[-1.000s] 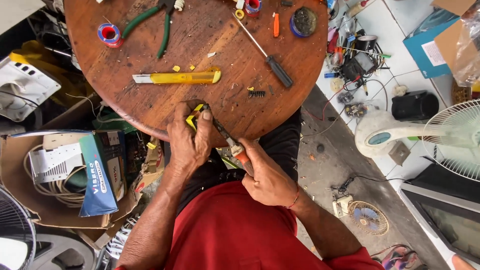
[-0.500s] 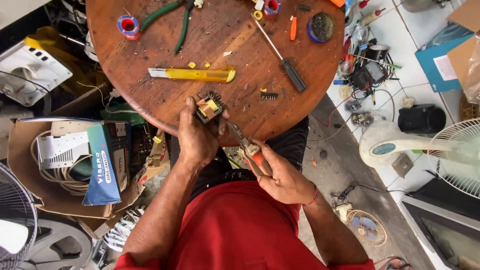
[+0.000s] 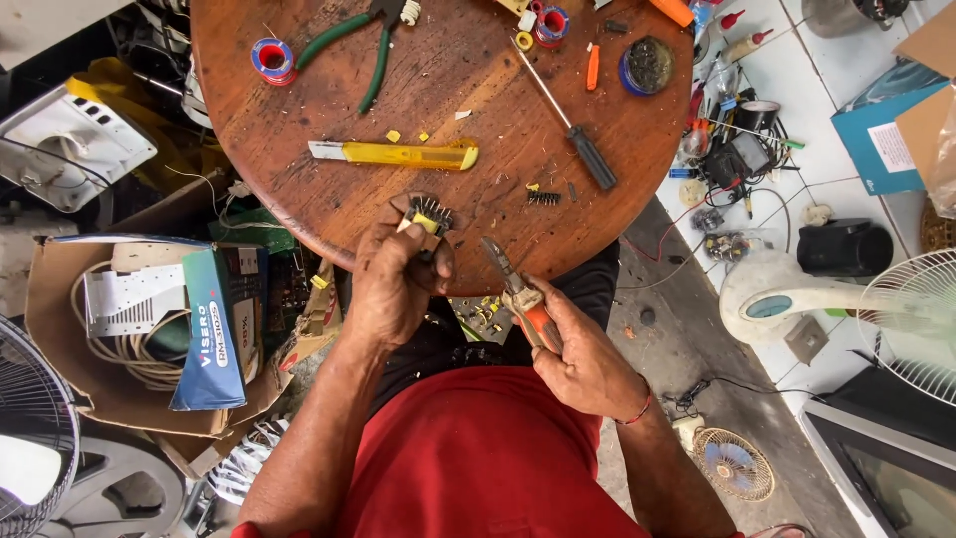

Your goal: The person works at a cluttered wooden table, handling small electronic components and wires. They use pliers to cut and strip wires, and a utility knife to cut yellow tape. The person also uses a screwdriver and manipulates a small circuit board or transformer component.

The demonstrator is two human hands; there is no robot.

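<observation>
A small transformer (image 3: 426, 215), dark with a yellow core band and a row of pins along its top, sits in my left hand (image 3: 396, 284). My fingers are closed around its body, holding it just above the near edge of the round wooden table (image 3: 299, 149). My right hand (image 3: 583, 361) is wrapped around the orange handles of a pair of pliers (image 3: 518, 294). The pliers' tip points up and left toward the transformer but stands just apart from it; whether the tip is shut I cannot tell.

On the table, just beyond the transformer, lies a yellow knife (image 3: 396, 153), set crosswise, with small yellow scraps (image 3: 393, 135) near it. To its right a screwdriver (image 3: 568, 118) with a black handle lies slantwise, and a small black comb-like part (image 3: 543, 198) rests between it and the transformer. At the far side lie green-handled pliers (image 3: 360, 40), a red-and-blue spool (image 3: 272, 57) to their left, a second spool (image 3: 551, 22), a round tin (image 3: 647, 66), and a short orange piece (image 3: 593, 67).

Left of the table, a cardboard box (image 3: 60, 299) holds a blue carton (image 3: 214, 334) and coiled cable. To the right, on the tiled floor (image 3: 846, 149), stand a white fan (image 3: 876, 309) and a black speaker (image 3: 844, 247).
</observation>
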